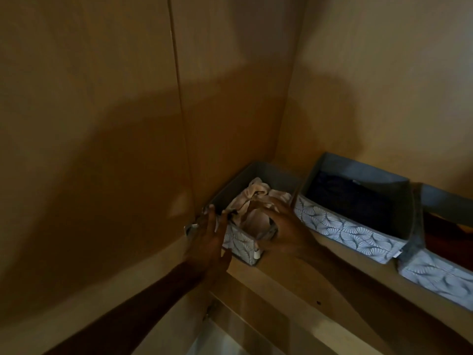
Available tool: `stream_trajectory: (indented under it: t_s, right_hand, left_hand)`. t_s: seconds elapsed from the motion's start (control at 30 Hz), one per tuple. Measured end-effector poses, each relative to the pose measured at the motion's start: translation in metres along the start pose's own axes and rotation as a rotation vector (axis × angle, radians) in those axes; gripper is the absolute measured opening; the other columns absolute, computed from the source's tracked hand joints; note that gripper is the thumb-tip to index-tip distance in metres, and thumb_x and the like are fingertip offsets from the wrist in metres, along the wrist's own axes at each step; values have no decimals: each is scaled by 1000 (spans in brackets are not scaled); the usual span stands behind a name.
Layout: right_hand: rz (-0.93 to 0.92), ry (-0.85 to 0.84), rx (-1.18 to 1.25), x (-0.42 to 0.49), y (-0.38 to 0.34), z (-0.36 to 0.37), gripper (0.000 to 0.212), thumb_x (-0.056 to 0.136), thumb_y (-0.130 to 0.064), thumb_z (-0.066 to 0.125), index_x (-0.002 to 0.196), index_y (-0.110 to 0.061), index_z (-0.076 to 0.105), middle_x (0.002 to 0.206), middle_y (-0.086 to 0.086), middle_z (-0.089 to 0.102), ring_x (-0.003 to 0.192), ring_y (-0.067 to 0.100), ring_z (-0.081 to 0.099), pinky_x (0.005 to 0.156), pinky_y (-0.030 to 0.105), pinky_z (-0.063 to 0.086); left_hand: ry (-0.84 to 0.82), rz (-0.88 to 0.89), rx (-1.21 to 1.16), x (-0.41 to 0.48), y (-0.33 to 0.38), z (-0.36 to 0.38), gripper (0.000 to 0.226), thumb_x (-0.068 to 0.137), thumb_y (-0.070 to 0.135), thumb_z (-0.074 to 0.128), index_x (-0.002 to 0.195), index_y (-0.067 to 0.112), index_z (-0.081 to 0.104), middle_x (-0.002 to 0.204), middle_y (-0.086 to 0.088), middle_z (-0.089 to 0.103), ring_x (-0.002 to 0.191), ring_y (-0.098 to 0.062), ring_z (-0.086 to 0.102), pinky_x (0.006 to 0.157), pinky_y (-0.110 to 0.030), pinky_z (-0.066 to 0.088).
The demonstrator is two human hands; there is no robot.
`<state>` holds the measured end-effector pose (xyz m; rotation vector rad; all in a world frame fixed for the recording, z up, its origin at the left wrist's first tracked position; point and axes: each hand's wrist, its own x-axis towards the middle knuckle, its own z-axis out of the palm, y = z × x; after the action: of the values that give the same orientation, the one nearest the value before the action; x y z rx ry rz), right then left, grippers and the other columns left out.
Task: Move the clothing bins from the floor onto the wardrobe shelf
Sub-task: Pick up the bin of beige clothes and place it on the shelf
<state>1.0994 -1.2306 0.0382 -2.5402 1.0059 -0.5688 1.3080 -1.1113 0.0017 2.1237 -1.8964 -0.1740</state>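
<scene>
A small grey fabric bin [266, 172] with a white leaf-patterned front holds pale beige clothing [258, 192] and sits in the left corner of the wooden wardrobe shelf [302, 280]. My left hand [207, 242] lies flat against the bin's left front corner with straight fingers. My right hand [284, 226] rests against the bin's right front edge, fingers spread over the rim near the clothing. A second bin [358, 221] with dark clothing stands to its right, and a third bin [440, 275] sits at the frame's right edge.
The wardrobe's wooden side panel [89, 149] rises on the left and the back panel [384, 73] on the right, meeting in the corner behind the small bin. Below the shelf's front edge a lighter compartment [220, 339] shows. The scene is dim.
</scene>
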Motion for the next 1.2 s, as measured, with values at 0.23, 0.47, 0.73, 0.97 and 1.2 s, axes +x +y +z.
stream_trajectory:
  t_s: [0.23, 0.47, 0.73, 0.97, 1.2]
  right_hand:
    - [210, 138, -215, 11, 7, -10, 66, 70, -30, 73, 132, -18, 54, 150, 7, 34, 129, 32, 45, 91, 39, 51]
    - [293, 138, -422, 25, 17, -20, 44, 81, -35, 50, 121, -21, 62, 128, 8, 57, 107, 33, 58, 90, 40, 47]
    - [358, 156, -711, 40, 30, -20, 33, 75, -39, 60, 102, -24, 73, 95, 4, 73, 108, 35, 54, 104, 54, 32]
    - [368, 129, -770, 57, 40, -26, 25, 71, -37, 70, 91, -24, 77, 99, 1, 75, 108, 37, 59, 101, 56, 41]
    - [382, 145, -794, 74, 59, -30, 16, 72, -36, 72, 83, -25, 78, 96, -2, 76, 104, 38, 62, 97, 56, 44]
  left_hand:
    - [-172, 118, 80, 62, 2, -18, 104, 83, 46, 63, 154, 24, -10, 160, -12, -23, 149, -34, -8, 117, -49, 15]
    - [-276, 156, 30, 124, 7, -8, 113, 81, 48, 70, 153, 21, -13, 157, -15, -29, 148, -38, -11, 118, -48, 20]
    - [-252, 142, 13, 151, 15, -2, 113, 80, 47, 69, 153, 27, -15, 157, -6, -33, 149, -34, -12, 119, -47, 19]
    - [-222, 174, 44, 174, 15, 2, 109, 83, 45, 67, 153, 25, -14, 157, -8, -31, 149, -34, -10, 120, -48, 16]
    - [-222, 186, 48, 197, 19, 8, 112, 82, 44, 69, 152, 22, -16, 155, -8, -35, 148, -35, -17, 120, -50, 10]
